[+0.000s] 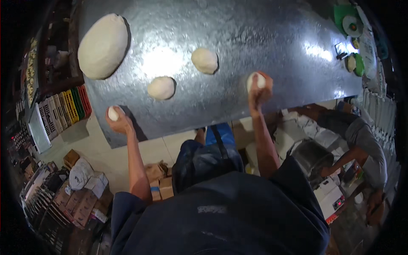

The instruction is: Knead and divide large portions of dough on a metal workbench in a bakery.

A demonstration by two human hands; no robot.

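Note:
My left hand (120, 123) is closed round a small dough ball (113, 113) at the near left corner of the metal table (238, 100). Farther right, my right hand (264, 90) has its fingers wrapped over another dough ball (250, 81), whose pale surface shows between them. Between my hands, on the shiny tabletop, lie two larger rounded dough lumps, the nearer dough lump (161, 88) and the farther dough lump (204, 60). A big oval mass of dough (104, 46) rests at the far left of the table.
Stacked coloured crates (68, 108) stand left of the table, with cardboard boxes (78, 202) below. At the right, a co-worker (365, 140) bends by a dark metal bowl (312, 155) and a white machine (329, 195). A scale (352, 26) sits at the table's far right.

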